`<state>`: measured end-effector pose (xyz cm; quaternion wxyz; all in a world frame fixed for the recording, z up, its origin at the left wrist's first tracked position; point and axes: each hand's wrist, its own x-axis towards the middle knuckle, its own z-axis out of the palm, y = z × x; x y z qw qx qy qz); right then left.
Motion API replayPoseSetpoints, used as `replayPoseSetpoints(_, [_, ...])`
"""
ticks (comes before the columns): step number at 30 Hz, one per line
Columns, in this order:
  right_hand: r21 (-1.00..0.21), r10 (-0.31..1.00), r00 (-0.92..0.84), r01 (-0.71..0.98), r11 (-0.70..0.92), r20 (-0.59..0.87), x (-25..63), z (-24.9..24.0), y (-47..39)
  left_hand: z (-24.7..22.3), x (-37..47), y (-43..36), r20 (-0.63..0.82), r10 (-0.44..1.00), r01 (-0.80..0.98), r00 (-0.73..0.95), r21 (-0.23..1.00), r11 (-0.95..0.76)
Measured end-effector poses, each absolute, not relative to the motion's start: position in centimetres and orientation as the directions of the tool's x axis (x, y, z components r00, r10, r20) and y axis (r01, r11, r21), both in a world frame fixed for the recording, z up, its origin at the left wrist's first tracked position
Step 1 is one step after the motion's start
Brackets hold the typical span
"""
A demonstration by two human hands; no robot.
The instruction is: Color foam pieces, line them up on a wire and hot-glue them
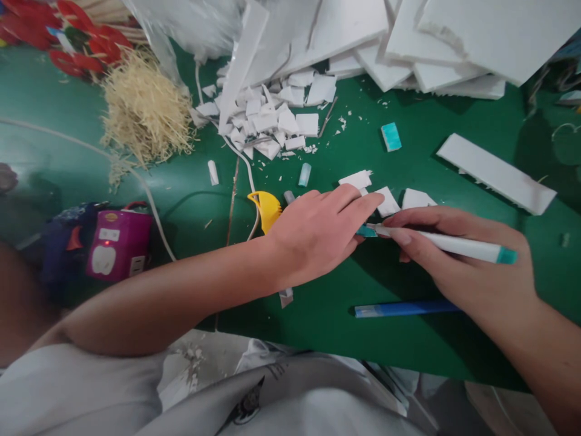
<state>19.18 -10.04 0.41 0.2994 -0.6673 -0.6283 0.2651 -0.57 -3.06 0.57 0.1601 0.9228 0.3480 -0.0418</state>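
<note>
My right hand [476,254] is closed around a white marker [463,245] with a teal end. The marker's tip meets a small foam piece [367,231] with teal colour on it. That piece is pinched under the fingers of my left hand [318,233], which mostly hide it. White foam scraps [387,201] lie just beyond my fingertips. Farther back lies a foam block [391,137] with a teal face. A yellow plastic piece [267,211] sits beside my left wrist. Below my right hand a blue pen [403,309] rests on the green table [308,330].
Broken white foam [272,118] is heaped at the back, below large foam sheets [490,36]. A foam strip [497,174] lies at right. To the left are straw-like shreds [145,106], a purple power box [118,245] and a white cable [147,194] crossing the table.
</note>
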Motion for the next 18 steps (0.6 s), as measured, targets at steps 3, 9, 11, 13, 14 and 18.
replayPoseSetpoints(3, [-0.734, 0.998, 0.065, 0.678, -0.031, 0.018, 19.18, 0.45, -10.02, 0.56, -0.64, -3.08, -0.177, 0.627, 0.650, 0.759, 0.271, -0.710])
replayPoseSetpoints(9, [-0.747, 0.997, 0.076, 0.664, -0.037, 0.018, 19.23, 0.40, -10.00, 0.53, -0.69, -3.08, -0.169, 0.630, 0.650, 0.758, 0.269, -0.711])
replayPoseSetpoints(11, [-0.749, 0.998, 0.069, 0.662, -0.038, 0.011, 19.26, 0.40, -10.00, 0.59, -0.64, -3.08, -0.166, 0.628, 0.647, 0.760, 0.273, -0.712])
replayPoseSetpoints(13, [-0.743, 0.997, 0.073, 0.668, -0.042, 0.009, 19.24, 0.42, -10.02, 0.66, -0.58, -3.09, -0.176, 0.629, 0.651, 0.757, 0.272, -0.708])
replayPoseSetpoints(14, [-0.738, 0.997, 0.077, 0.673, -0.043, 0.011, 19.22, 0.44, -10.04, 0.68, -0.56, -3.10, -0.185, 0.630, 0.655, 0.754, 0.270, -0.706])
replayPoseSetpoints(18, [-0.747, 0.998, 0.063, 0.664, -0.030, 0.017, 19.14, 0.44, -10.07, 0.70, -0.55, -3.12, -0.182, 0.629, 0.654, 0.756, 0.267, -0.708])
